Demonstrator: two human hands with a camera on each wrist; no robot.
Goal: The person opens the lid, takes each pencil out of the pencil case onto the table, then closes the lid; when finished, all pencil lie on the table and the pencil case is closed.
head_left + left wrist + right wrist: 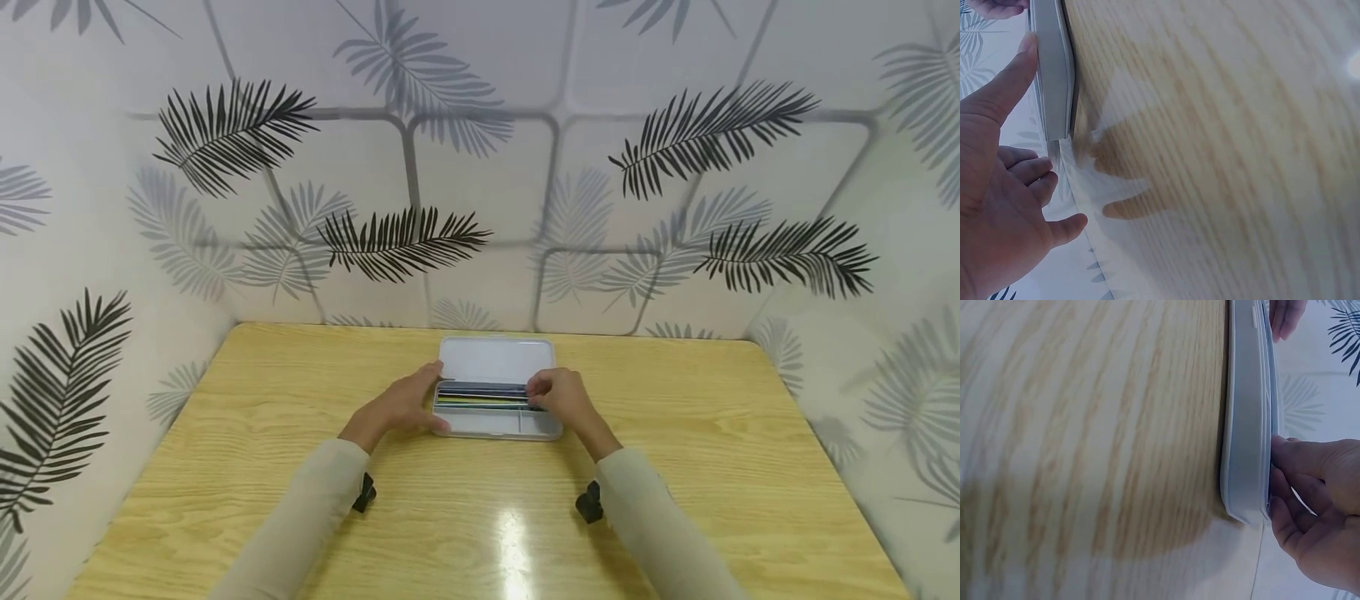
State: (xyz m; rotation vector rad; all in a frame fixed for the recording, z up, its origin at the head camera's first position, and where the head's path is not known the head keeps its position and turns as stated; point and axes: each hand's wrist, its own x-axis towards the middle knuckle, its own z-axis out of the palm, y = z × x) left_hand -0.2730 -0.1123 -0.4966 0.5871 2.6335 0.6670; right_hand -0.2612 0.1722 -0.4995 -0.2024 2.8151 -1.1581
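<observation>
A white pencil case (480, 423) lies on the table with its lid (497, 358) folded back toward the wall. Several slim pencils (480, 398), dark, yellow and green, lie lengthwise in its rear part. My left hand (401, 402) spans the case's left end, its thumb at the front corner; in the left wrist view that thumb touches the rim and the other fingers are loosely spread. With thumb and fingertips, my right hand (566, 398) pinches at the pencils' right ends. The fingers mostly hide what they pinch. In the right wrist view they are at the case's rim (1266, 425).
The wooden table (450, 517) extends around the case, with a bright reflection near its front. Leaf-patterned covering (480, 183) rises behind the table and along both sides. A small black device (590, 502) sits below the right wrist, another (364, 493) by the left.
</observation>
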